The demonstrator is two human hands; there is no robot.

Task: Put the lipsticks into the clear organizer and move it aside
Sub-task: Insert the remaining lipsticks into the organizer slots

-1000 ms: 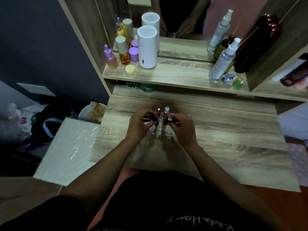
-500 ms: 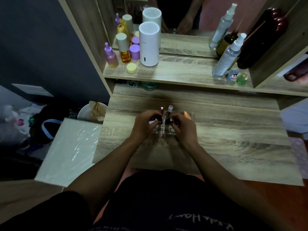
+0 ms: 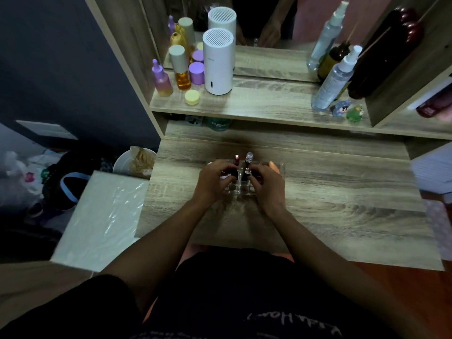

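My left fingers [image 3: 226, 172] curl in around the left end of the clear acrylic organizer [image 3: 241, 189], and my right fingers [image 3: 256, 172] curl around its right end, so both hands grip it from opposite sides. The left hand [image 3: 211, 183] and the right hand [image 3: 269, 185] cover most of the box; I see only its near wall between my wrists and a clear corner sticking out past the right hand. Standing upright in the compartments between my hands are a dark red lipstick [image 3: 236, 160] and, just beside it on the right, a taller tube with a clear faceted cap [image 3: 249, 159]. More dark tubes sit lower behind my fingers, but I cannot tell how many. Whether the organizer's base touches the surface I cannot tell.

The organizer sits near the middle of the grey wood-grain table [image 3: 342, 204], directly ahead of me. Behind it a raised shelf [image 3: 264, 104] carries a white cylindrical device with a slotted top [image 3: 218, 62], a purple dropper bottle [image 3: 161, 79], an amber bottle with a pale cap [image 3: 181, 69], a small yellow jar [image 3: 192, 97] and, well to the right, a clear spray bottle [image 3: 335, 79].
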